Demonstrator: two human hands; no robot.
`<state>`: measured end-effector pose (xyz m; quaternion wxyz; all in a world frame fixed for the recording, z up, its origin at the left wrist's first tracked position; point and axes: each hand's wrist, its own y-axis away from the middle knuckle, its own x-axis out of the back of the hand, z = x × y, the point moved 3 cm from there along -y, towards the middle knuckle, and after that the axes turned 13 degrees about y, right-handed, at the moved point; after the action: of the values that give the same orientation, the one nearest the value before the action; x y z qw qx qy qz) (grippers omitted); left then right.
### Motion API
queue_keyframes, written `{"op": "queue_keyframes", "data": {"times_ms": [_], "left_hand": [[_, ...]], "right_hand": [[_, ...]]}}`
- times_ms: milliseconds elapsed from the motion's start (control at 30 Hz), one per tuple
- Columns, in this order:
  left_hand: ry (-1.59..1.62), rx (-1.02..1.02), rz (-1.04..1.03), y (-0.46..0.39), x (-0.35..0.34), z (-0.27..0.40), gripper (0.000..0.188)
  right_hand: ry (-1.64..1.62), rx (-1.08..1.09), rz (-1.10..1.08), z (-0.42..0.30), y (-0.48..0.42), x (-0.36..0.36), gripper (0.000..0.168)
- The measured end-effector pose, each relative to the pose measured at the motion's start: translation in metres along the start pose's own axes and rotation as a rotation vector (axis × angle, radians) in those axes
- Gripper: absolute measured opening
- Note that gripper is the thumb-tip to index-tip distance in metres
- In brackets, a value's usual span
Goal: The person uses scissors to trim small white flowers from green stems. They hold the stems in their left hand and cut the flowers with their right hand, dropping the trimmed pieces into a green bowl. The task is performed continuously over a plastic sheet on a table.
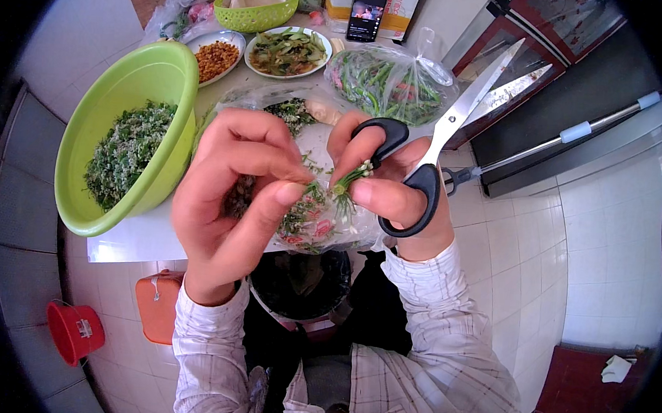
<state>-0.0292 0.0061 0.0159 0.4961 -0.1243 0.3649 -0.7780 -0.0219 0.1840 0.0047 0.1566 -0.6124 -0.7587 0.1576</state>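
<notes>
My right hand (389, 195) has its fingers through the black handles of a pair of scissors (451, 120); the blades stand apart and point up to the right. Between its thumb and forefinger it also pinches a small green-and-white flower cluster (353, 178). Just left of the cluster, my left hand (235, 169) presses thumb and forefinger together; no thing shows between the tips. Under both hands a clear plastic bag (357, 230) lies on the table, with loose green and white flower bits (294, 219) on it. A green plastic basin (69, 178) holds many small flower heads (134, 151).
Beyond my hands are a plate of leafy greens (288, 52), a dish of orange-brown bits (215, 60), a tied bag of green vegetables (389, 84), a green basket (256, 6) and an upright phone (367, 14). A black-lined bin (300, 282) stands below the table edge.
</notes>
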Motion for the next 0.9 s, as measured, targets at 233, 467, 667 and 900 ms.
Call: {"op": "queue_keyframes", "data": {"times_ms": [233, 467, 667, 900], "left_hand": [[-0.225, -0.111, -0.116, -0.003, -0.003, 0.001, 0.011], [-0.508, -0.273, -0.109, 0.0, -0.011, 0.006, 0.018], [-0.648, -0.403, -0.073, 0.0, -0.018, -0.001, 0.022], [-0.585, -0.387, -0.046, 0.001, -0.016, -0.003, 0.016]], "right_hand": [[0.03, -0.028, 0.003, -0.001, 0.001, -0.003, 0.019], [0.05, -0.036, 0.043, -0.002, 0.001, -0.002, 0.017], [0.088, -0.038, 0.053, -0.003, 0.002, 0.0, 0.019], [0.004, -0.069, 0.032, 0.001, 0.002, -0.003, 0.021]]}}
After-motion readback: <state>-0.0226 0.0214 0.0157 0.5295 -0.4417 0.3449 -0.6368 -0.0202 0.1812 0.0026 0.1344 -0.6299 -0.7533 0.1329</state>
